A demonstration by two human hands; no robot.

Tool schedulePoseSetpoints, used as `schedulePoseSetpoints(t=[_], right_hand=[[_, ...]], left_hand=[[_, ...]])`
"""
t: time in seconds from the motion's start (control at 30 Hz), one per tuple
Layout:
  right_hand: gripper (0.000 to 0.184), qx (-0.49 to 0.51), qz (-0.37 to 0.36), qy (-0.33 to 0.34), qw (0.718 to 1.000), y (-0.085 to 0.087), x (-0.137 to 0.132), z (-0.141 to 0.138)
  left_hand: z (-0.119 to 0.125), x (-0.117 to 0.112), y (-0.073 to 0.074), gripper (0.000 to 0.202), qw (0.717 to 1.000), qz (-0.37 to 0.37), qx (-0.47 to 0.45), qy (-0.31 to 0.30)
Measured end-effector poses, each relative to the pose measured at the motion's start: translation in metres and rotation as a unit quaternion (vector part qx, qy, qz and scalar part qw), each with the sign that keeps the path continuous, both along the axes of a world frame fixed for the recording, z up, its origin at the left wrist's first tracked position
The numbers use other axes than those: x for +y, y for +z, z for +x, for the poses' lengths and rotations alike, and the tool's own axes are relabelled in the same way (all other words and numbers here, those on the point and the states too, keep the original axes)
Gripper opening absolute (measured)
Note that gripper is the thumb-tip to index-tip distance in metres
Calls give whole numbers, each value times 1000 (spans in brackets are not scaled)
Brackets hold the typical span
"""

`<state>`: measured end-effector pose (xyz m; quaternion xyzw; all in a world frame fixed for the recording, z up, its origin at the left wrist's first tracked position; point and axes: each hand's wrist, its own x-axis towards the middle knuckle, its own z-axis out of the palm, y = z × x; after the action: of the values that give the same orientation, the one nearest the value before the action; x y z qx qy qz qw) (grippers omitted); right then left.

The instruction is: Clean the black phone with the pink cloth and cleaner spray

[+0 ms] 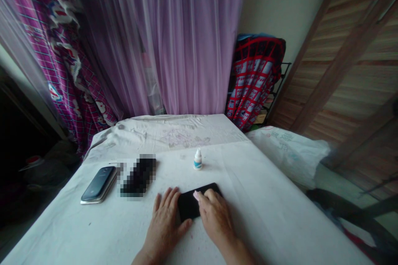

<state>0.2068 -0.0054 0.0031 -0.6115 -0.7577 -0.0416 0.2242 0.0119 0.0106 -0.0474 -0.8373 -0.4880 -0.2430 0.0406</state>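
A black smartphone [188,205] lies flat on the white-covered table between my hands. My left hand [166,219] rests with its fingers stretched out at the phone's left end, the thumb reaching along the near edge. Over the right half of the phone, my right hand [216,215] is closed on a small pale pink cloth [196,195] pressed to the screen. Most of the cloth is hidden by the fingers. Beyond the phone stands a small white dropper bottle [197,160] with a blue label, upright and capped.
At left, a dark phone [98,183] lies on a pale flat thing. Beside it, a dark object [139,176] is pixelated. The white tablecloth [267,215] is wrinkled towards the back. Purple curtains [192,49] hang behind; a white plastic bag [289,151] sits off the right edge.
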Motion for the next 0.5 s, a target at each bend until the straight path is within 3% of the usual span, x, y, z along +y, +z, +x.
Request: schedulePoseSetpoints(t=[0.1,0.17,0.37,0.5], right_hand=[[27,12,-5,31,999,3,-4,-12],[28,19,-16,24,999,6,-1,-5],[29,24,-17,-78,997,7,13,35],[29,20,-3,-32,999,4,8,20]], left_hand=[[0,1,1,68,1000,-6,4,-2],[0,0,3,67,1000,-10,4,-2],[0,-2,4,66,1000,-19,1,2],[1,3,3,70,1000,-21,-2,0]])
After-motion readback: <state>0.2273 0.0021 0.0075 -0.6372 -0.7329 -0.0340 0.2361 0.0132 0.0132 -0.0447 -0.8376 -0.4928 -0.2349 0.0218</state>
